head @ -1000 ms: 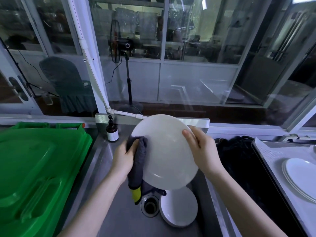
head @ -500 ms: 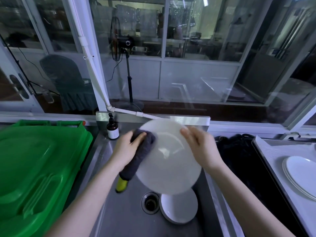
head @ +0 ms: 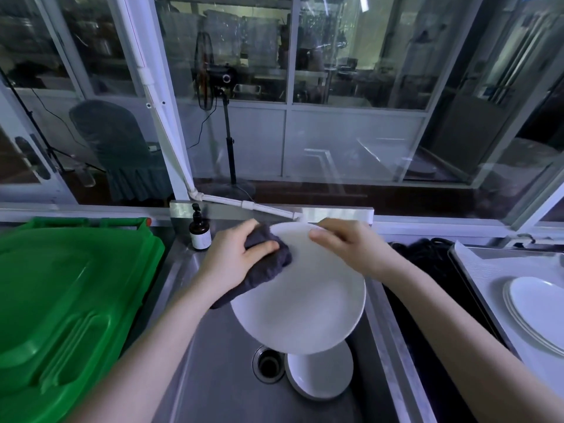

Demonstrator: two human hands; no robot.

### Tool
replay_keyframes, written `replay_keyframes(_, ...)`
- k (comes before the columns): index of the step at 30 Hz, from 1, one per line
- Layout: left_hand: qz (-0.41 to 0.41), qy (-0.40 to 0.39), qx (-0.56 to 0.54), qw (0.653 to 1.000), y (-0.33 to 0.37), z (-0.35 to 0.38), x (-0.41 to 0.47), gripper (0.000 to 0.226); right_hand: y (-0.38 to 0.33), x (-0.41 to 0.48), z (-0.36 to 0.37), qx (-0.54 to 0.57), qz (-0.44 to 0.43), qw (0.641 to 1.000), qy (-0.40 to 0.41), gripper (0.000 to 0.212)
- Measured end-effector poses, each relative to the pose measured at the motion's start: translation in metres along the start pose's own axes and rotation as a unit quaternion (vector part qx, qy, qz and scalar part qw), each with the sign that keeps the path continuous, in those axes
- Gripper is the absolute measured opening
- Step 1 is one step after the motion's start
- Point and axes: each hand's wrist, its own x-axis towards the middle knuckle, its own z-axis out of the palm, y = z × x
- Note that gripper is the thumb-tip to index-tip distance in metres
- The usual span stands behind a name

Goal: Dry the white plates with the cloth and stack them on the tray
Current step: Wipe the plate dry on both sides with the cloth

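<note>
A: Where is the plate [head: 305,303] that the person is drying?

B: It is in the air over the sink [head: 219,386], tilted with its face towards the person. The right hand [head: 345,248] pinches its far rim, thumb on the face and fingers out of sight behind. The left hand [head: 235,261] grips the dark cloth [head: 268,267], bunched up and pressed against the upper left of the plate's face.

A: So how should the wipe go?

B: Probably in wide circles from that corner down to the low edge, since most of the face looks unwiped. The person would do well to spread the cloth flatter, because a tight wad covers little. The right hand ought to turn the plate by its rim so the cloth reaches every part, the back included.

A: Any risk?

B: A wet glazed rim held by one pinch may slip, and a second plate [head: 320,380] lies right below, beside the drain [head: 268,363]. Pushing the cloth against the holding hand, not away from it, should steady things.

A: And afterwards?

B: The tray [head: 500,264] is well off to the right, with a stack of plates [head: 537,306] on it already.
</note>
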Motion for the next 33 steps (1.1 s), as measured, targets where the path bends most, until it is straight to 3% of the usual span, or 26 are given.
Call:
replay_keyframes(2,0.022,-0.021,0.02,0.999,0.008,-0.002,0.002,0.026,-0.003,0.006,0.007,-0.083,-0.027,0.996,-0.003,0.038)
replay_keyframes(6,-0.011,0.008,-0.024,1.0,0.006,0.0,0.002,0.015,0.001,0.003,0.014,-0.028,-0.063,0.995,0.07,0.051)
replay_keyframes(10,-0.151,0.119,-0.133,0.972,-0.011,0.019,-0.018,0.006,0.019,-0.005,0.027,0.134,0.04,0.974,0.18,0.054)
replay_keyframes(13,-0.249,0.128,-0.181,0.943,-0.019,0.025,-0.023,0.022,0.026,-0.013,0.042,0.188,0.1,0.949,0.231,0.052)
replay_keyframes(18,-0.108,0.018,-0.039,0.993,-0.011,0.001,-0.009,0.009,0.026,-0.012,0.033,0.105,0.058,0.982,0.148,0.05)
replay_keyframes(21,-0.019,-0.08,0.023,0.996,-0.001,-0.003,-0.003,0.027,0.012,-0.005,0.032,-0.038,-0.02,0.997,0.062,0.049)
replay_keyframes(23,-0.002,-0.118,0.034,0.992,0.004,0.0,-0.002,0.028,0.005,-0.003,0.033,-0.068,-0.062,0.994,0.051,0.052)
replay_keyframes(26,-0.026,-0.028,-0.032,0.999,0.001,0.005,-0.003,0.026,0.007,-0.004,0.027,-0.025,-0.044,0.995,0.087,0.054)
replay_keyframes(29,-0.124,0.086,-0.11,0.982,-0.01,0.012,-0.01,0.019,0.015,-0.009,0.029,0.1,0.026,0.982,0.161,0.055)
replay_keyframes(31,-0.166,0.092,-0.127,0.974,-0.015,0.013,-0.013,0.012,0.019,-0.013,0.034,0.124,0.054,0.974,0.183,0.055)
replay_keyframes(33,-0.131,0.065,-0.075,0.986,-0.017,0.009,-0.012,0.009,0.019,-0.014,0.035,0.093,0.048,0.981,0.162,0.054)
